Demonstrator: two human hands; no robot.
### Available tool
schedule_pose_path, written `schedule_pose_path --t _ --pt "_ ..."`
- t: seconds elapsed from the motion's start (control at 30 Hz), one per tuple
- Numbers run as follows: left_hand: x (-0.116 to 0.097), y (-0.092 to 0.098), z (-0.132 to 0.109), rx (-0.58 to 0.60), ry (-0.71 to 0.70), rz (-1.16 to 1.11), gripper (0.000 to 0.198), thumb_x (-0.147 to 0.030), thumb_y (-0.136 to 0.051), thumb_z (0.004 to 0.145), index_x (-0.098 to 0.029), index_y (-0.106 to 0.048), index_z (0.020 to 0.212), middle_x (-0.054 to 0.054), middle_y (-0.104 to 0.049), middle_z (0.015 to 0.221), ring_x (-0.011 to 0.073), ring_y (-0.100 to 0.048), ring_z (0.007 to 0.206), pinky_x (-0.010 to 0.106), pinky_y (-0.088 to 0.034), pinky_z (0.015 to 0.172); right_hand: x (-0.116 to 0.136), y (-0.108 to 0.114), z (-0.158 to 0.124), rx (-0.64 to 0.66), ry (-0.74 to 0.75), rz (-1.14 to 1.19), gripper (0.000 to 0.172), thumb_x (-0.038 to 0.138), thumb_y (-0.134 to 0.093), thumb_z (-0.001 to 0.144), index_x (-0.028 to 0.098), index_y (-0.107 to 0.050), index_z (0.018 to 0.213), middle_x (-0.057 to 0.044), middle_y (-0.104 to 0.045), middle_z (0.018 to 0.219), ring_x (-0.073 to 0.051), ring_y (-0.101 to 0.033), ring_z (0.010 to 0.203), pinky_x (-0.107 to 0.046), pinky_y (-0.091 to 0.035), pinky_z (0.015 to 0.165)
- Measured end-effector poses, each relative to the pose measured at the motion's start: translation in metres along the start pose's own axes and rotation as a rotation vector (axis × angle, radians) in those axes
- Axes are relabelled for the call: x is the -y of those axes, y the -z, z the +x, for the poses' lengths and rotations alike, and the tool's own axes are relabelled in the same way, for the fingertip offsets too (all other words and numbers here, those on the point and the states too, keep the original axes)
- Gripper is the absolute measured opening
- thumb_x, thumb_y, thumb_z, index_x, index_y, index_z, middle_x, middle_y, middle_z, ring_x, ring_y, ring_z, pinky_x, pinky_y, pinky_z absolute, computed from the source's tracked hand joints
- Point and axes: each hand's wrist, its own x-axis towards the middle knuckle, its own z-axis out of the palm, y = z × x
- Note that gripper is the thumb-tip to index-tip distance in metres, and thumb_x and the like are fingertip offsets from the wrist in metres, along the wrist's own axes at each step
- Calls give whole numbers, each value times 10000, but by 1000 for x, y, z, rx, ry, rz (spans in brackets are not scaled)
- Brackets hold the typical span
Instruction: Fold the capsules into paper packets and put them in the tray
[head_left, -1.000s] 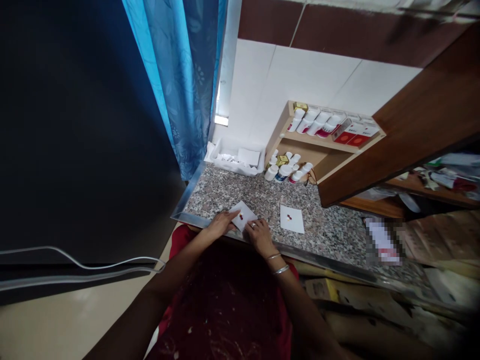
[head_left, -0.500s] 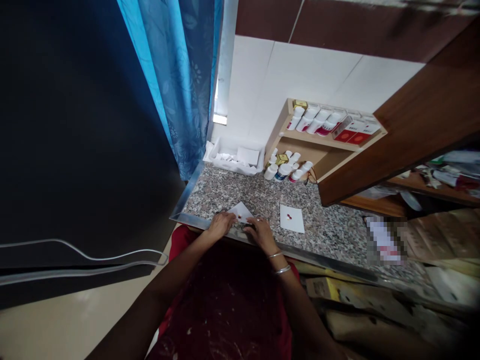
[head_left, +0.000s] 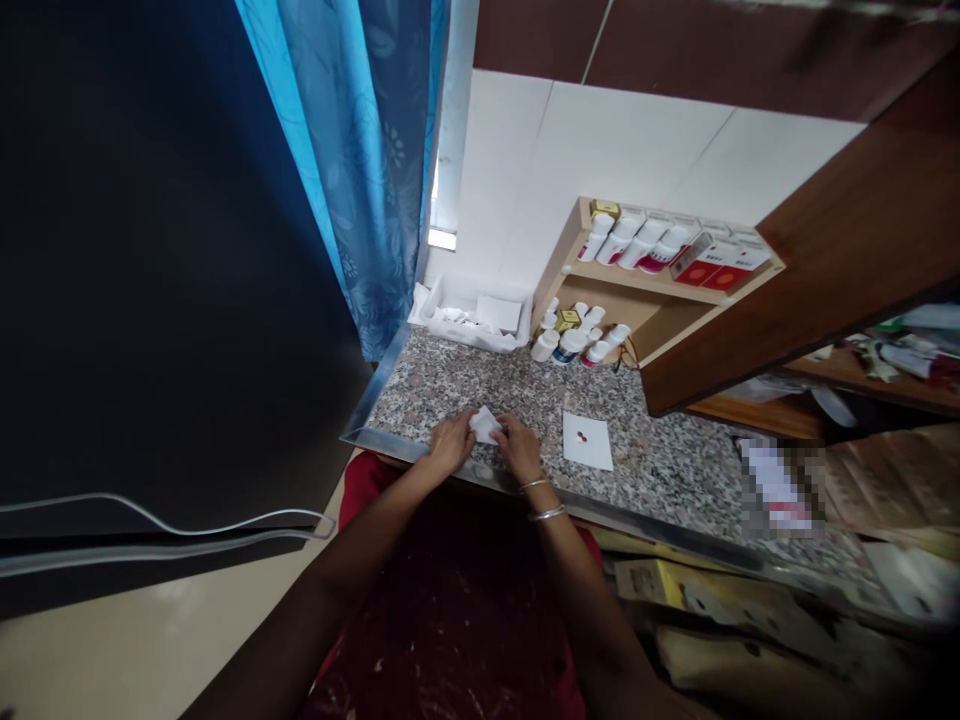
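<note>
Near the front edge of the speckled counter, a partly folded white paper (head_left: pixel 486 424) lies between my two hands. My left hand (head_left: pixel 452 443) grips its left side with bent fingers. On the right side, my right hand (head_left: pixel 519 447), with bangles on the wrist, pinches the paper's edge. The paper's folds hide whatever is inside. To the right lies a second white paper square (head_left: pixel 594 452), flat, with a few small dark red and pale pills (head_left: pixel 581 437) at its middle.
A white plastic tray (head_left: pixel 517 340) with paper pieces stands at the back. Beside it a wooden shelf (head_left: pixel 652 280) holds white bottles (head_left: pixel 571 345) and red-and-white boxes (head_left: pixel 726 275). A blue curtain (head_left: pixel 375 180) hangs left. A blurred-out item (head_left: pixel 776 485) lies at the right.
The paper between my hands was more open, with small pills showing on it; now its sides are folded over them. My right hand has moved slightly inward and up. The other paper stays put.
</note>
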Motion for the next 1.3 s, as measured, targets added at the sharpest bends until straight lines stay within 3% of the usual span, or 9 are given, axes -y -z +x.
schedule_pose_path --t 0.2,0.37,0.53,0.73,0.83,1.0,1.17,1.3 --pt "-8 0 6 -4 4 72 296 -185 -415 811 -185 -559 1070 76 -617 1003 188 -563 928 293 -424 821 7 4 1 2 11 -74 231 246 -494 823 204 -562 1039 -50 -644 840 -165 -576 769 -243 -373 660" --pt "-14 3 12 48 30 151 260 -198 -413 813 -163 -629 951 100 -630 932 209 -574 902 311 -442 796 15 1 -2 -56 106 -163 232 184 -461 832 225 -611 1004 -82 -592 952 -183 -531 871 -249 -368 678" --pt "-19 8 14 110 50 182 285 -191 -378 835 -130 -643 920 130 -632 918 232 -580 895 332 -447 784 21 -8 -4 -29 129 -108 277 163 -397 859 233 -614 1018 -61 -594 905 -158 -551 793 -236 -369 655" --pt "-1 11 4 46 102 80 317 -213 -484 809 -167 -539 1118 102 -627 971 212 -548 962 311 -412 840 18 -13 -4 -55 123 20 243 288 -440 863 209 -633 988 -61 -621 918 -149 -570 815 -225 -381 701" --pt "13 12 -1 21 116 91 260 -220 -541 767 -175 -592 1018 79 -635 912 209 -542 949 315 -394 865 17 -13 -5 -60 117 21 241 330 -474 844 215 -637 981 -59 -627 919 -149 -572 811 -226 -381 703" --pt "26 12 -2 -3 58 75 154 -192 -529 753 -164 -651 843 71 -616 911 187 -526 953 320 -336 939 18 -14 -5 -63 110 -6 277 396 -512 813 227 -631 997 -48 -626 872 -151 -569 790 -223 -377 694" --pt "24 17 -2 18 -49 71 216 -207 -444 806 -178 -649 870 64 -618 875 173 -549 858 267 -411 782 19 -14 -6 -76 85 -13 307 413 -504 812 213 -631 1007 -64 -625 900 -155 -569 801 -227 -379 686" --pt "14 20 0 6 -218 94 249 -198 -406 832 -192 -644 906 58 -618 882 170 -538 878 256 -406 775 20 -13 -8 -74 115 -13 298 379 -478 832 216 -613 1042 -68 -607 941 -148 -560 826 -225 -378 708"
